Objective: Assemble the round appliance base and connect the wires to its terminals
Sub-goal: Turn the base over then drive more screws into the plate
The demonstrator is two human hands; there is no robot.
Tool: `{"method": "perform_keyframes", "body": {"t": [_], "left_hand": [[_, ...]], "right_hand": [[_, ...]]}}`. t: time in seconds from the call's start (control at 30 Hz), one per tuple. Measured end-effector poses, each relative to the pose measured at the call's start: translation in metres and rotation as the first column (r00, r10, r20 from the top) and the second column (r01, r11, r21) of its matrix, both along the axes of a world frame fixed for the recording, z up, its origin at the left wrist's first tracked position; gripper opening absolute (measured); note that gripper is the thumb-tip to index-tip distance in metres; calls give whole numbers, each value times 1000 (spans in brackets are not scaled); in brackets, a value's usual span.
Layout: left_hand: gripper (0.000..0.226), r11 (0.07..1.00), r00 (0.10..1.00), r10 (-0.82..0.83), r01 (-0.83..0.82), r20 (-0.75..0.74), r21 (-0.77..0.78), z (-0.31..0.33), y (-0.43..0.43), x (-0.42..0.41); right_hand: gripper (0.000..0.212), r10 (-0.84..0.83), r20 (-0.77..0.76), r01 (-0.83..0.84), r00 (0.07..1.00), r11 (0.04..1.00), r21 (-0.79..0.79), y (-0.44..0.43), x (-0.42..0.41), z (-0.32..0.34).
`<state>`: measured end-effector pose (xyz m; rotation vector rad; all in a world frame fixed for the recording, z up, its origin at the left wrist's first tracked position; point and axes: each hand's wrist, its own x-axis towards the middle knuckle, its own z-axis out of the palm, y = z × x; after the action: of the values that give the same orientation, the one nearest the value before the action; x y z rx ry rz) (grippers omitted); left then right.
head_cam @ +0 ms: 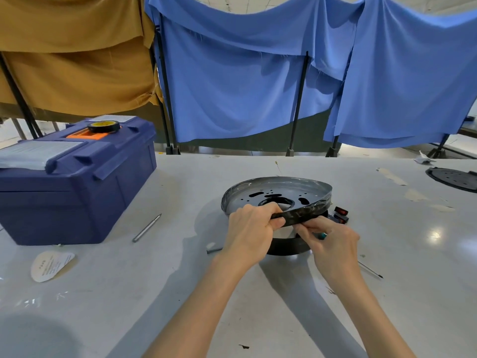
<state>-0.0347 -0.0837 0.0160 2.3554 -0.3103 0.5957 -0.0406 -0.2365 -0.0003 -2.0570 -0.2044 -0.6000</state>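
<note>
White worktable (pixel 180 280) before blue drapes (pixel 232 86), head view | we are gripping the round base plate (pixel 273 195) by its near rim, left hand (pixel 251 228) and right hand (pixel 329 240) both curling fingers onto it | plate is sitting tilted over a black ring (pixel 286 248), mid-table | blue toolbox (pixel 72 182) is sitting far left

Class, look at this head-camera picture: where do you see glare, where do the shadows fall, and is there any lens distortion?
Head view: a glare spot sits on the white table, right of the right hand; the film-wrapped rim of the round base shines; soft forearm shadows fall on the table to the left of each arm; the wide lens seems to fan the black poles apart upward.
</note>
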Motion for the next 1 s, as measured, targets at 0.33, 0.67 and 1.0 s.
{"method": "perform_keyframes", "body": {"t": [0.33, 0.67, 1.0], "left_hand": [[11, 999, 999, 35, -35, 2, -3, -1, -8, 0], [14, 998, 999, 51, -51, 1, 47, -7, -14, -1], [16, 996, 999, 40, -42, 29, 74, -8, -18, -1]], "right_hand": [[11, 19, -21, -20, 1000, 1000, -9, -6, 6, -4], [21, 58, -24, -56, 998, 997, 53, -13, 9, -9], [11, 50, 12, -50, 999, 999, 16, -16, 13, -15]]}}
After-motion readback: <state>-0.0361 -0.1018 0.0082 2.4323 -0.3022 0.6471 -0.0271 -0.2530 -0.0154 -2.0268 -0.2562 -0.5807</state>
